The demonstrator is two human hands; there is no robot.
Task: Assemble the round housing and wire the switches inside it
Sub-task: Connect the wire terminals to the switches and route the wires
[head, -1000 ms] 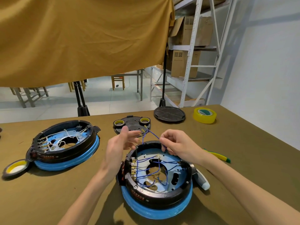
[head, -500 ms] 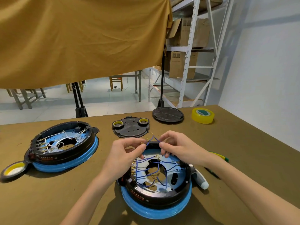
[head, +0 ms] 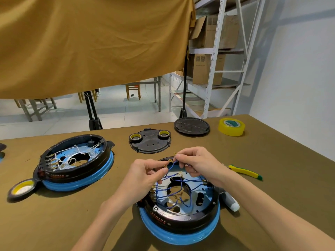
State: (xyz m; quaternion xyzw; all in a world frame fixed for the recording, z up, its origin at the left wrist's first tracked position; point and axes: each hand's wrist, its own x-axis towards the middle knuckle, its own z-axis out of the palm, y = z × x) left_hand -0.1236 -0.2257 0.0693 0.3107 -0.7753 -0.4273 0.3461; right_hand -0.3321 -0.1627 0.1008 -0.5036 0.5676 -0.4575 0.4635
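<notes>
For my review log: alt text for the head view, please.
Both hands, left hand and right hand, pinch blue wires above the near round housing on a brown table. A second housing with white wires sits left.

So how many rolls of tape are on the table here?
4: a big yellow roll far right, two small rolls on the black cover plate, one near the left housing. Others may be out of frame.

I count two round housings on the table (head: pixel 272 160): one with blue wires (head: pixel 181 205), one with white wires (head: pixel 76 160). Two loose black covers: one flat disc (head: pixel 191 124), one plate (head: pixel 149 143) carrying two small tape rolls. I also log one large yellow tape roll (head: pixel 231 127), one black-rimmed tape roll (head: pixel 21 189), and two hands, left (head: pixel 143 178) and right (head: pixel 197 164).
</notes>
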